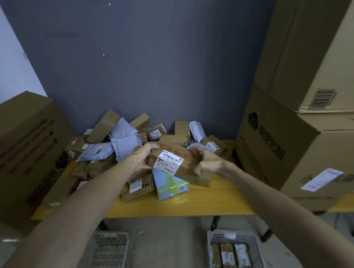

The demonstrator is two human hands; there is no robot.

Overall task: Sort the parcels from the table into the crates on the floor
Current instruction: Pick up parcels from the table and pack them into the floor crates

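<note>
I get single view: head camera, wide-angle, facing forward and down. Near: left hand point(143, 157) and right hand point(208, 162) on parcel point(187, 169), frame centre. Beyond: worktop point(209, 206), grey wall point(134, 61). Bottom edge catches left crate point(110, 242) and right crate point(210, 246) on floor, both cropped. Tall cartons point(307, 58) at right lean inward.

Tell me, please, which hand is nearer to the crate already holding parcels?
Right. The right hand grips the brown parcel at its right end, up beyond the crate; the left hand grips its other end, further left.
</note>
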